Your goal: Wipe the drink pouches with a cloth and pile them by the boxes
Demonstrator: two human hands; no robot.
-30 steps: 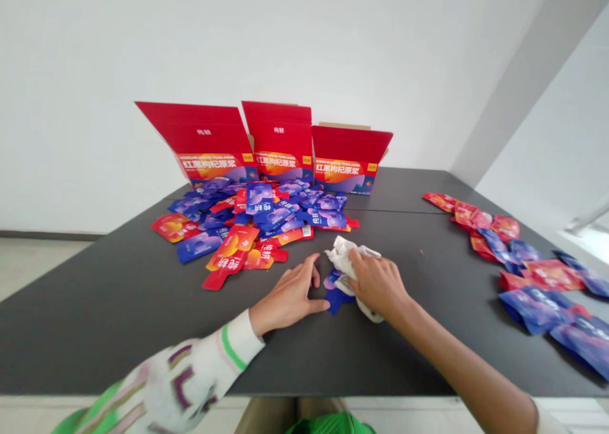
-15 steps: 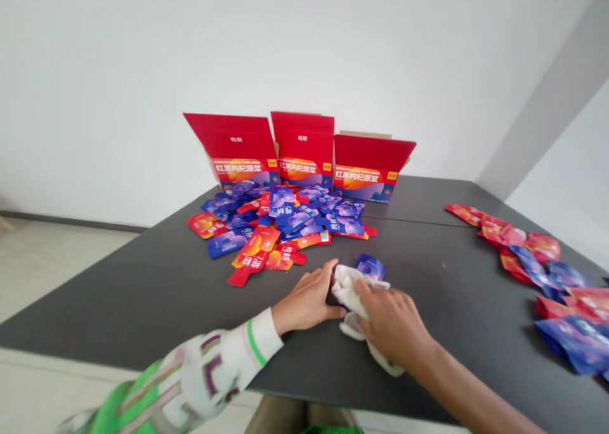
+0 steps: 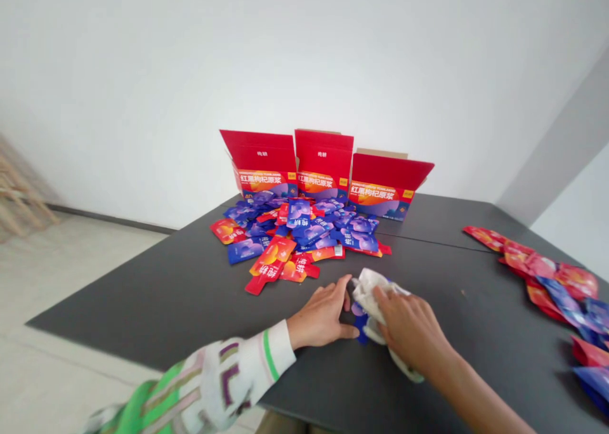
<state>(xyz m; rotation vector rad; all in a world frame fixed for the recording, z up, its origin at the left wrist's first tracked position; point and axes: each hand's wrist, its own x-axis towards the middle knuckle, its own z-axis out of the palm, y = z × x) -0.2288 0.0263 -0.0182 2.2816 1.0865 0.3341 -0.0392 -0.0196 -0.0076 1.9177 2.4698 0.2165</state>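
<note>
My right hand (image 3: 410, 325) grips a crumpled white cloth (image 3: 373, 289) and presses it on a blue pouch (image 3: 361, 330) lying on the dark table. Most of that pouch is hidden under the cloth. My left hand (image 3: 324, 313) rests at the pouch's left edge, thumb and fingers apart, the fingertips at its border. Beyond the hands lies a heap of blue and red pouches (image 3: 299, 231), in front of three open red boxes. A red pouch (image 3: 269, 263) lies at the heap's near side.
The left box (image 3: 266, 161), middle box (image 3: 324, 164) and right box (image 3: 385, 183) stand by the wall with lids raised. A row of red and blue pouches (image 3: 537, 266) runs along the right of the dark table (image 3: 190, 301). A wooden frame (image 3: 19, 193) stands at far left.
The view has swung left, so the boxes and heap appear farther right. The cloth now covers more of the pouch's upper part, and its blue lower end shows.
</note>
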